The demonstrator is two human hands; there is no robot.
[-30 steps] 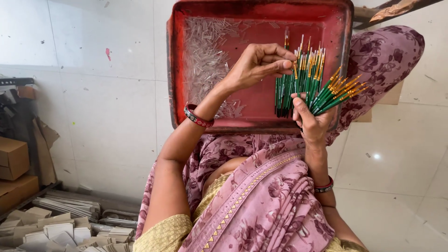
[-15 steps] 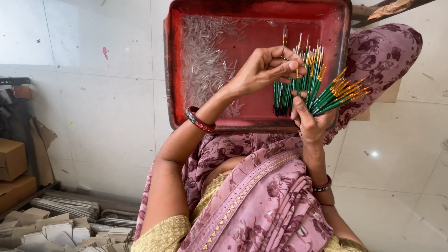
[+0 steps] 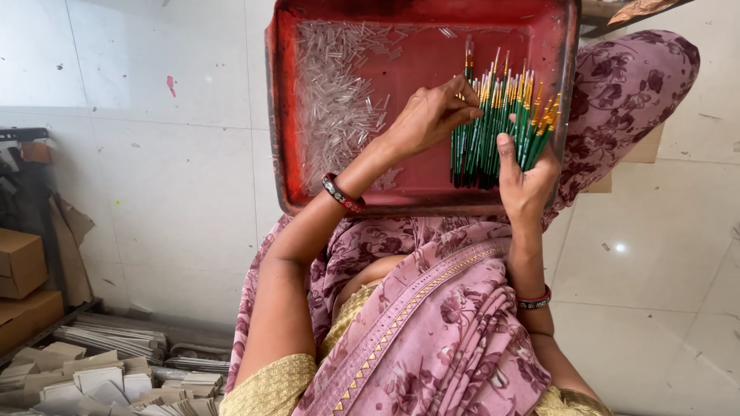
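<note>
I see my right hand (image 3: 530, 183) wrapped around a bundle of thin green-handled paintbrushes with gold ferrules (image 3: 493, 131), the fingers clenched about the lower ends so the brushes fan upward and slightly outward. The thumb lies up along the front of the bundle, pressing it against the palm. The bundle sits over the right half of a rectangular red plastic tray with worn, scuffed walls (image 3: 281, 115), which rests on my lap.

My left hand (image 3: 432, 115) reaches in from the left, its fingers (image 3: 462, 114) pinched together at the left edge of the bundle, touching one or two of the brush handles about halfway up. The grip is narrow, fingertip against thumb; I cannot tell exactly how many brushes are caught in it.

In the left half of the tray lies a loose heap of small clear plastic tubes (image 3: 339, 100), apart from the brushes. A dark red beaded bangle (image 3: 342, 193) circles my left wrist and a red bangle (image 3: 533, 299) my right. A pink floral cloth drape (image 3: 432, 323) covers my lap below the tray. On the pale tiled floor (image 3: 154, 192) at lower left are stacks of white card pieces (image 3: 100, 377), with brown cardboard boxes (image 3: 21, 277) beside them.
</note>
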